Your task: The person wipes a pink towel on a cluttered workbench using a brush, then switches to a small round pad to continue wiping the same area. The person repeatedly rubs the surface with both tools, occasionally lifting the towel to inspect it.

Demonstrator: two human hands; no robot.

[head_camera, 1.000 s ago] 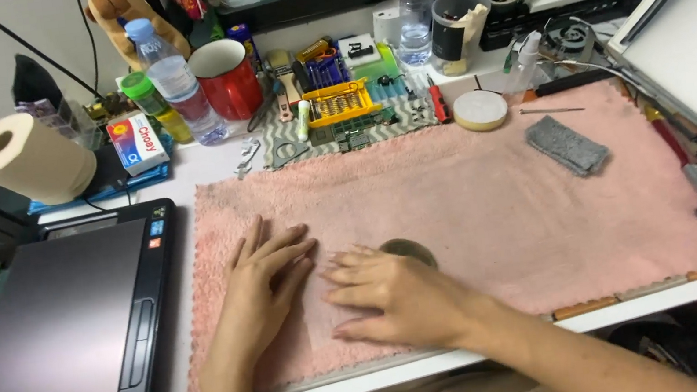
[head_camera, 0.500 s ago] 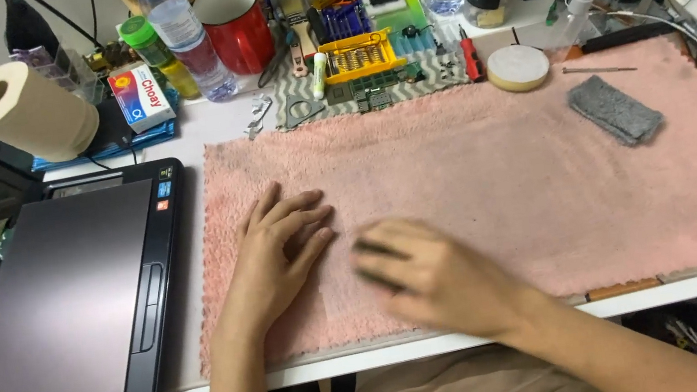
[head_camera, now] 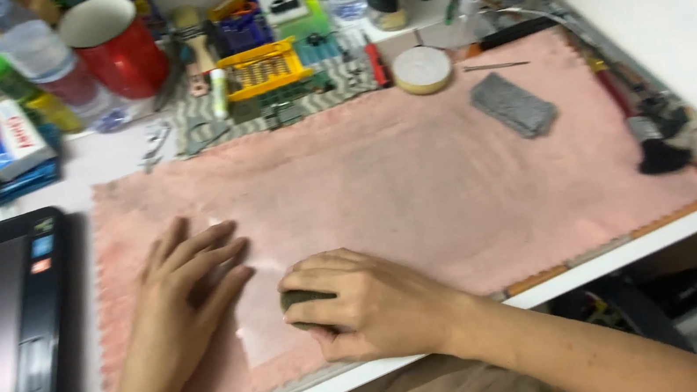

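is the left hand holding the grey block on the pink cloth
No, the left hand lies flat on the pink cloth, far from the grey block.

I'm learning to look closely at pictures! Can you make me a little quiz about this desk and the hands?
1. True or false: the left hand lies flat on the pink cloth.
2. What does the right hand cover? A) a small dark round object B) the red mug C) the grey pad
3. Fill in: the round tape roll sits at the cloth's ____ edge.

Key: 1 true; 2 A; 3 far
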